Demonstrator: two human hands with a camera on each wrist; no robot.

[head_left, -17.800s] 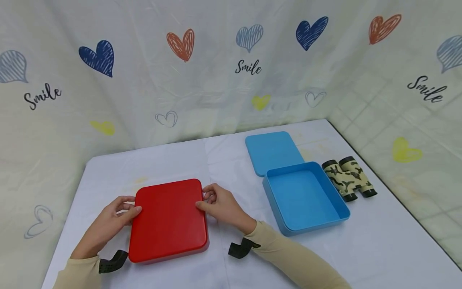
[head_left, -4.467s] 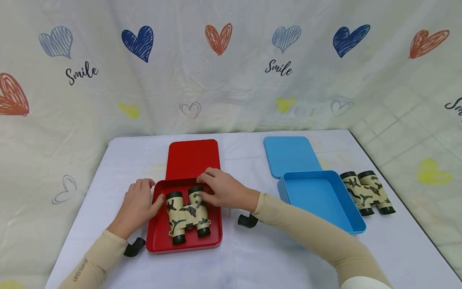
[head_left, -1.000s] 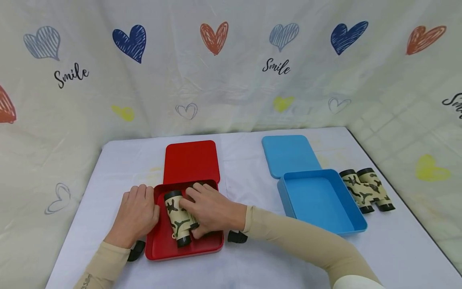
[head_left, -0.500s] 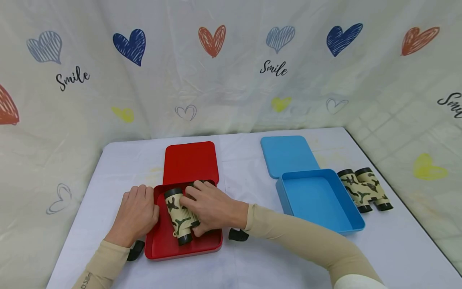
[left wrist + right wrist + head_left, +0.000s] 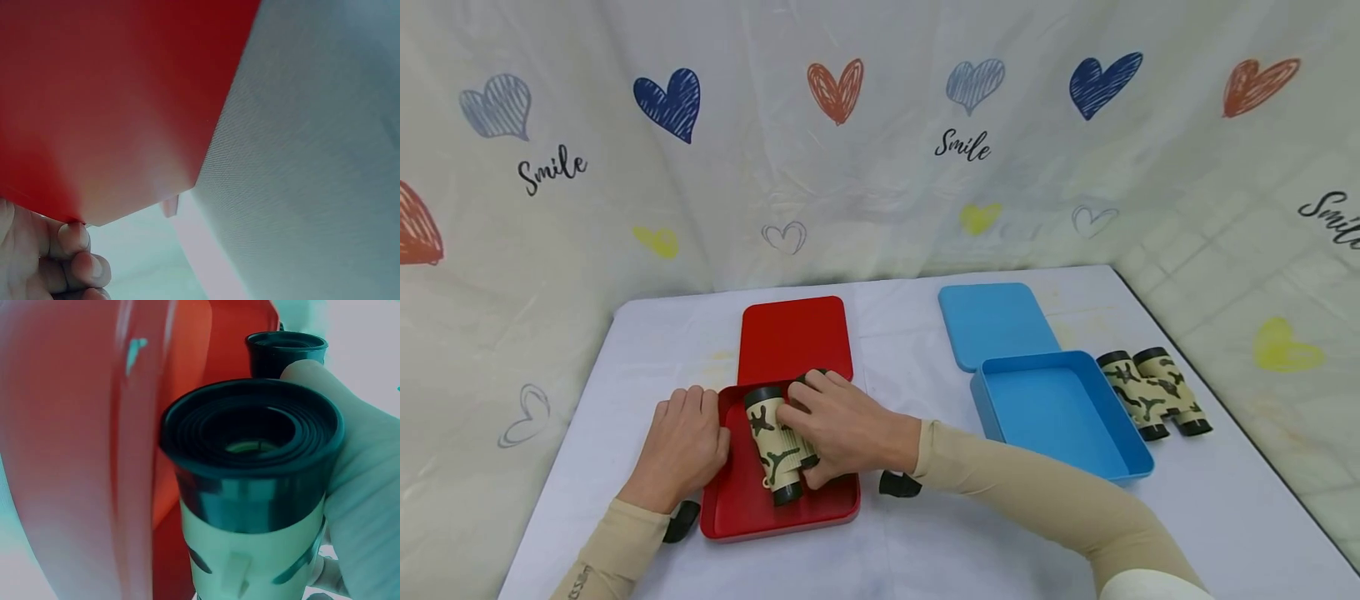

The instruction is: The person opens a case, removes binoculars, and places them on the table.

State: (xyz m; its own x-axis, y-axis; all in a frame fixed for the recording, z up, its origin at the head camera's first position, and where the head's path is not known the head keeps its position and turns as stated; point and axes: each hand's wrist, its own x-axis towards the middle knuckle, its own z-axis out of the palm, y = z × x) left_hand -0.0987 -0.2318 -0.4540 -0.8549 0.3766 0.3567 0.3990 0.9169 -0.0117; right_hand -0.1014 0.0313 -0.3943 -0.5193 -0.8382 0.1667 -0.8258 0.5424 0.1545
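In the head view, camouflage-patterned binoculars (image 5: 772, 442) sit inside a red box (image 5: 737, 521), their left barrel showing and the right one mostly covered. My right hand (image 5: 842, 429) grips them round the right barrel; up close, the right wrist view shows a black eyepiece (image 5: 256, 437) beside the box's wall. At the box's left side my left hand (image 5: 681, 446) holds the rim, thumb over it and fingers along the outer wall. Curled fingertips (image 5: 87, 265) appear by the red wall in the left wrist view.
Behind the red box lies a red lid (image 5: 795, 337). To the right stands a blue box (image 5: 992, 408) with nothing in it, a blue lid (image 5: 997, 325) behind. A second pair of camouflage binoculars (image 5: 1153, 393) lies beside it, near the table's right edge.
Since the first frame the red box's lid came off and now lies behind it. My right hand has taken hold of the binoculars and shifted them slightly upward in view; my left keeps the rim.
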